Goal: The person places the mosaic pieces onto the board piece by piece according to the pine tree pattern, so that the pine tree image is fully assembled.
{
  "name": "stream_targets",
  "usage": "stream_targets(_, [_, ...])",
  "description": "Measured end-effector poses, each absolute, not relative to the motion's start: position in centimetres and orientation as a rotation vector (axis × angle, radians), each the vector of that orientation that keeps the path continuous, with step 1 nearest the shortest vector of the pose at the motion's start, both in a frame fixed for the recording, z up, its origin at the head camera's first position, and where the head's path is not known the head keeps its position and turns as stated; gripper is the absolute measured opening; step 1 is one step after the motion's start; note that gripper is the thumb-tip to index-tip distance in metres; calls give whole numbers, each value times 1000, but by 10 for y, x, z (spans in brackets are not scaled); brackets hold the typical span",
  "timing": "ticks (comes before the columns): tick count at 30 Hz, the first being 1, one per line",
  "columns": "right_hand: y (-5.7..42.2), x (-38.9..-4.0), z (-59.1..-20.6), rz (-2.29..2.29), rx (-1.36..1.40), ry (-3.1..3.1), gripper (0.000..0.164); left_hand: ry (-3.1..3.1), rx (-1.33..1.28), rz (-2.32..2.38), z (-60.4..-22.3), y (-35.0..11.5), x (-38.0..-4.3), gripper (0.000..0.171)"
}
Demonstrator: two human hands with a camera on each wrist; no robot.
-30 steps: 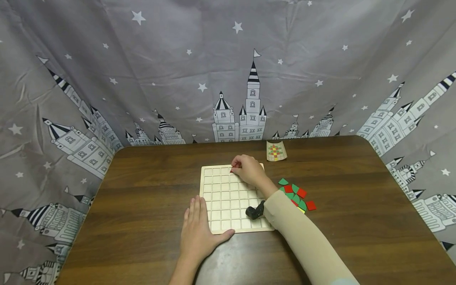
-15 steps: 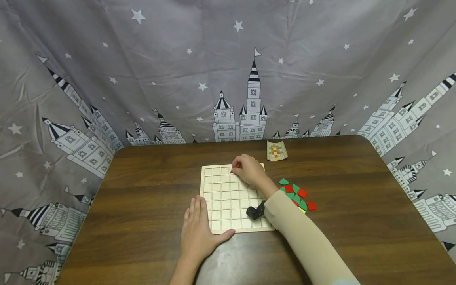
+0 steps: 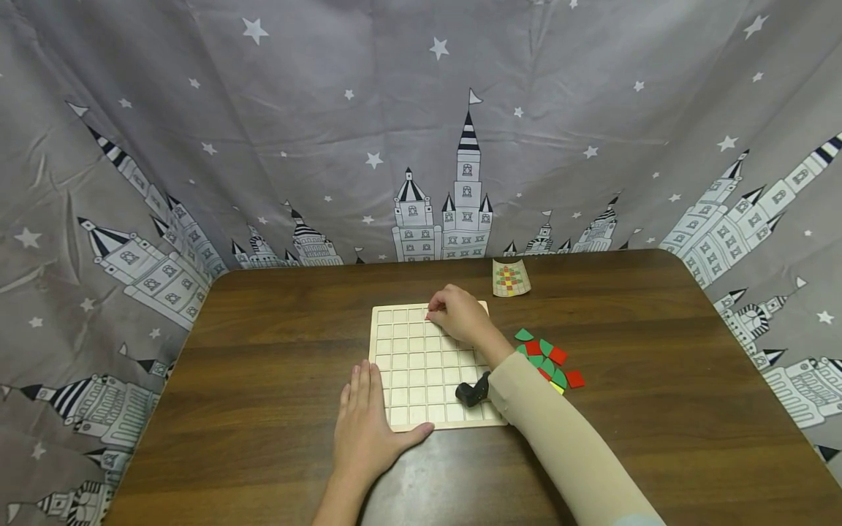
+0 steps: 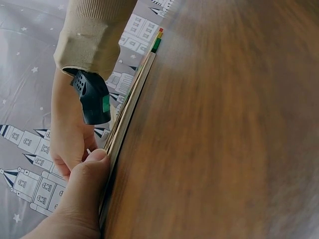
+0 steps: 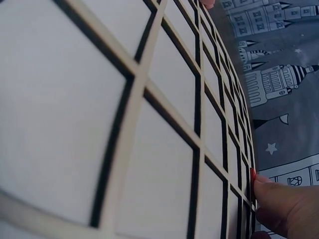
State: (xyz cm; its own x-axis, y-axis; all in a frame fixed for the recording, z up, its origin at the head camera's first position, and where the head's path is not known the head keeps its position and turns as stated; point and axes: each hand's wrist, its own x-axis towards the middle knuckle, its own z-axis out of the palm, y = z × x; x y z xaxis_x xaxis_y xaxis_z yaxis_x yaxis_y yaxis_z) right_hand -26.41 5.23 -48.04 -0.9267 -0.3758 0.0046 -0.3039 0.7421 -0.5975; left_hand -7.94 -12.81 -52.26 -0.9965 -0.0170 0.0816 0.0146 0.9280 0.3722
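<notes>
A pale wooden grid board (image 3: 416, 378) lies on the table. My left hand (image 3: 365, 431) rests at its near left corner, fingers straight along the left edge and thumb along the front edge. In the left wrist view that thumb (image 4: 92, 172) touches the board's rim. My right hand (image 3: 460, 315) reaches over the far row and pinches a small red piece (image 5: 252, 175) between thumb and fingers, right at a far-row cell. Most of the red piece is hidden by the fingers; its full shape cannot be made out.
Right of the board lies a loose pile of green quarter-round pieces (image 3: 558, 378), red squares (image 3: 574, 379) and a bit of yellow (image 3: 557, 389). A curled pattern card (image 3: 510, 279) stands near the back edge. A black wrist camera (image 3: 472, 392) hangs over the board.
</notes>
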Motion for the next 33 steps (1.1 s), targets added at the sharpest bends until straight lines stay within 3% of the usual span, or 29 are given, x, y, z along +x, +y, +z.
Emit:
stream_targets(23, [61,-260,-480,-967,-578,2793,15,-2991,2,-577,-524,-128,-80,143])
stream_targets(30, [73,-257,-477,-993,-585,2787,7,-3003,6,-583,-523,-128,-80,143])
stream_targets(33, [86,-256,-474,-1020,-567,2776,13,-3007,8,-589,-523,-128,-79,143])
